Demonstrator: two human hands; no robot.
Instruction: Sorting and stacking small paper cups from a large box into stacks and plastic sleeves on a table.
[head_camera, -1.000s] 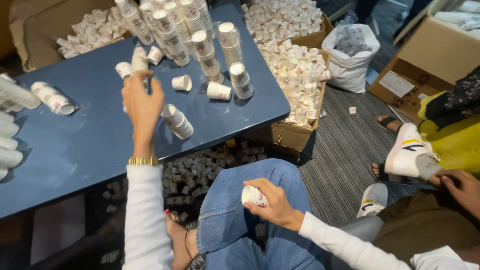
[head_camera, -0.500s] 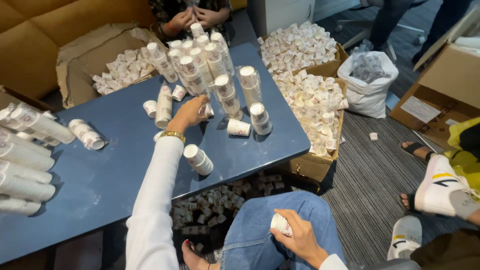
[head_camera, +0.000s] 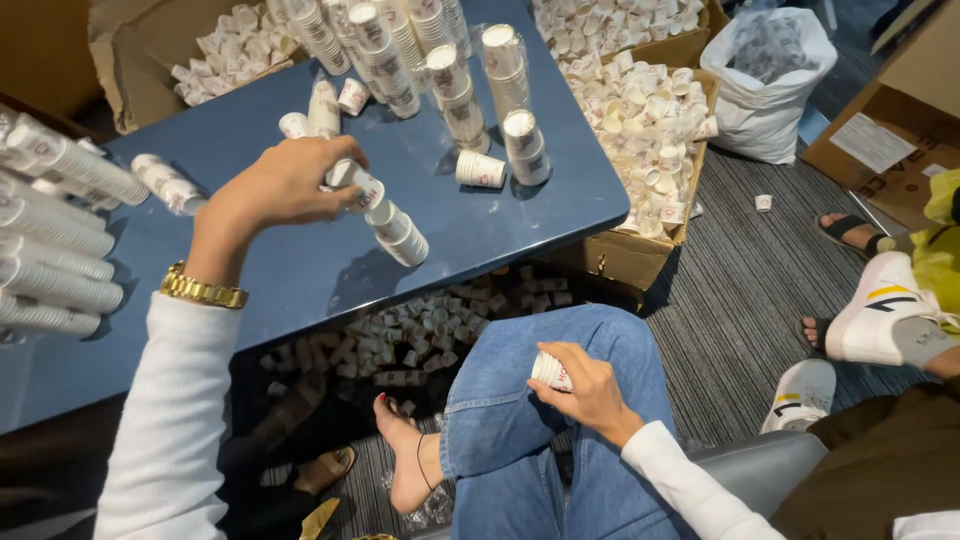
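The left hand is closed around the upper end of a short stack of paper cups that slants down onto the blue table. The right hand cups a single paper cup against the knee. Gripped only at one end, the stack could come apart, spilling cups toward the near edge.

You have two hands in view: the left hand grips one short stack of paper cups, the right hand one small cup stack. One blue worktop. Two open cartons of loose cups. One white bag. One single cup lies apart.
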